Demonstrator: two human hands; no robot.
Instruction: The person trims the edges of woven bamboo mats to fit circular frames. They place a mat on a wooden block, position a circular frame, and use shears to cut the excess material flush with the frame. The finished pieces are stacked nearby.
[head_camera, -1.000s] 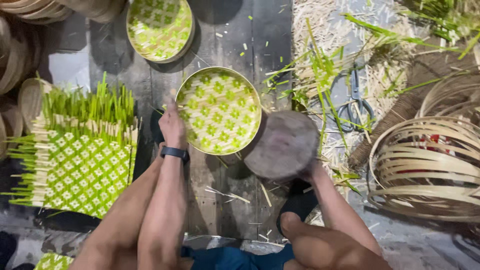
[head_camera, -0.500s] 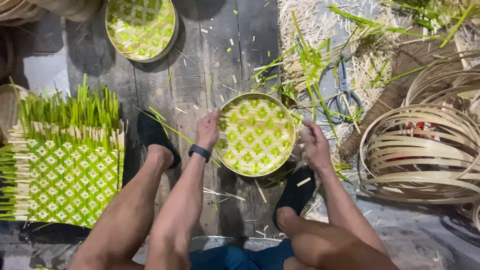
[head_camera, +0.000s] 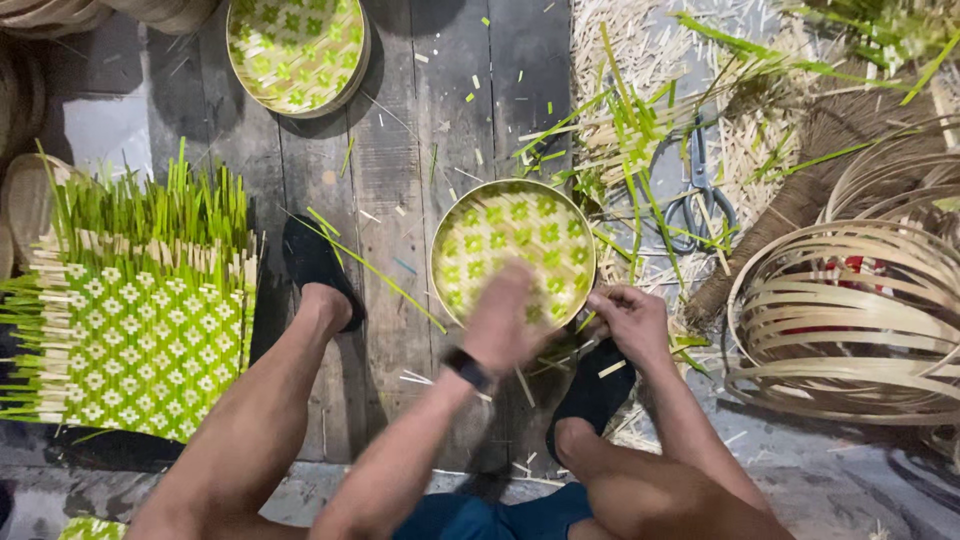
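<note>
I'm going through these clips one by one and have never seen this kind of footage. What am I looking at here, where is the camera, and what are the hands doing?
There is no machine: a person works with bare hands, and the one camera sits on their head, looking down at knees, feet and a dark plank floor. The left hand, blurred, with a dark wristband, lies over the near edge of a round green-and-cream woven bamboo tray. The right hand touches that tray's rim with its fingers. Around it lie a second round woven tray, a square woven mat with loose green strip ends, grey scissors on pale offcuts, and coiled bamboo hoops.
</note>
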